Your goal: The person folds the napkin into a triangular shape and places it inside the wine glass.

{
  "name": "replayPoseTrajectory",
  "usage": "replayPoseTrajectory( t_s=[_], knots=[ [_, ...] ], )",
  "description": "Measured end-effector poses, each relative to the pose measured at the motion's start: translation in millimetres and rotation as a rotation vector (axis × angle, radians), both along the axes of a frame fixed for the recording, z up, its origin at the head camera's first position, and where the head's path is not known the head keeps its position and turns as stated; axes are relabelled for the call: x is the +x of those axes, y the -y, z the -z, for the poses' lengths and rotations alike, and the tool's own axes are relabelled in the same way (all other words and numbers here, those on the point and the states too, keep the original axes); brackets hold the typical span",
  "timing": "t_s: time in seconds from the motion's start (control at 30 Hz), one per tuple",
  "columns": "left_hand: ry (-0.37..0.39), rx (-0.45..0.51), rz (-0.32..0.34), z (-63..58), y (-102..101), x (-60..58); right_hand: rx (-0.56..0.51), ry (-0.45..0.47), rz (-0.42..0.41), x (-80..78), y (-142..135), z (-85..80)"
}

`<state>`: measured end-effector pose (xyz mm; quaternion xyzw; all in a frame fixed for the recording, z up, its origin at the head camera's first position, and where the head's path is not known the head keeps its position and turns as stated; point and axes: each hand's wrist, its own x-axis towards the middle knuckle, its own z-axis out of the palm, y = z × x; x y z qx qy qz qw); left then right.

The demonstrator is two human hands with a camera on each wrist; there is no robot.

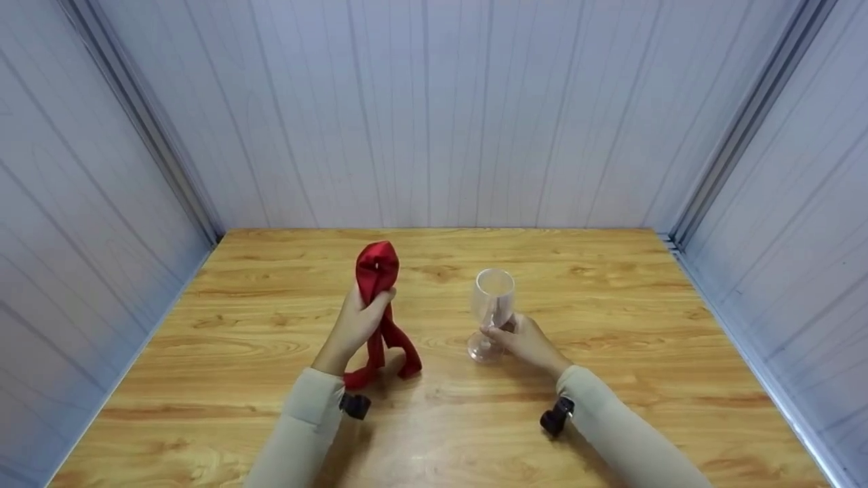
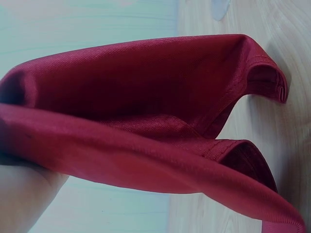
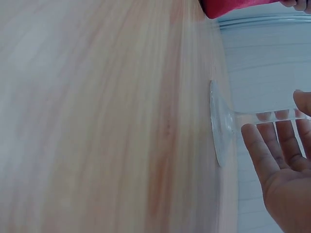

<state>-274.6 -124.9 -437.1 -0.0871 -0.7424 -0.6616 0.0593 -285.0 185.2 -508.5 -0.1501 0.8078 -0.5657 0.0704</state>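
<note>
A red cloth (image 1: 377, 261) is bunched in my left hand (image 1: 354, 324), its top looped above the thumb and its loose ends hanging down to the table. In the left wrist view the folds of the cloth (image 2: 126, 82) fill the middle and cover most of the hand (image 2: 26, 191). To the right, a clear wine glass (image 1: 494, 301) stands upright on its foot. My right hand (image 1: 532, 344) holds it around the stem, just under the bowl. The right wrist view has the glass's foot (image 3: 222, 128) by the tabletop, with fingers (image 3: 262, 150) behind the stem and the thumb across from them.
The wooden table (image 1: 597, 271) is bounded by a pale panelled wall (image 1: 434, 115) at the back and by similar walls on both sides. Black straps with small devices (image 1: 557, 416) sit on both wrists. A gap of bare wood separates the cloth from the glass.
</note>
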Motion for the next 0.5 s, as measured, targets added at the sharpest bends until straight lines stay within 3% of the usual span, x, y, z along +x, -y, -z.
replayPoseTrajectory(
  t_s=[0.17, 0.5],
  knots=[
    [0.004, -0.005, -0.004, 0.5, -1, -1.3, 0.044, 0.007, 0.015, 0.7, -4, -1.7],
    [0.021, -0.011, -0.007, -1.2, -2, -1.4, -0.013, 0.011, -0.052, 4.6, -20, -19.9]
  ],
)
